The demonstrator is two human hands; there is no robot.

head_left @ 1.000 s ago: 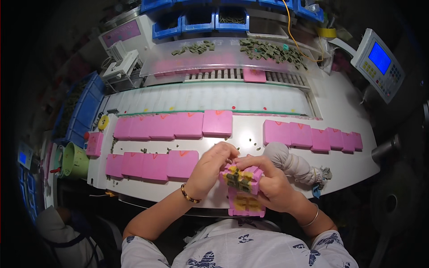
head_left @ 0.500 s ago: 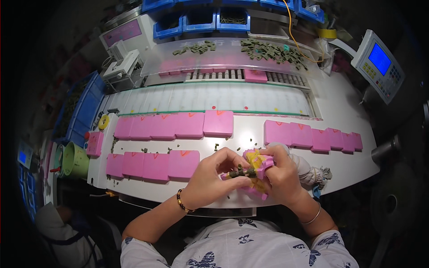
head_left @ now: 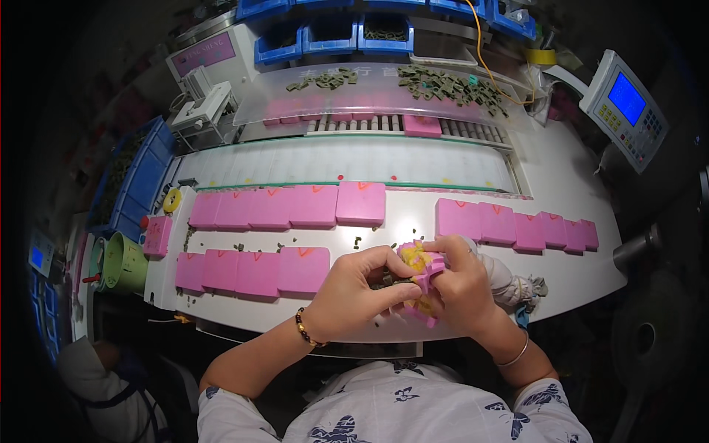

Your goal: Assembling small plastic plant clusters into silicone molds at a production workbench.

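To the left on the table [head_left: 406, 221], two rows of blocks [head_left: 313, 206]; to the right, one row, cloth bundle [head_left: 493, 272] before it. Between left hand [head_left: 358, 288] and right hand [head_left: 464, 292], another block [head_left: 430, 267]. Behind, conveyor [head_left: 332, 164].

Laid out across white bench [head_left: 408, 209]: at left, far row of pink blocks [head_left: 288, 207] and near row of pink blocks [head_left: 251, 273]; at right, third row of pink blocks [head_left: 521, 230], with bundled pale cloth [head_left: 499, 275] just nearer; dark green bits [head_left: 357, 240] scattered between rows.
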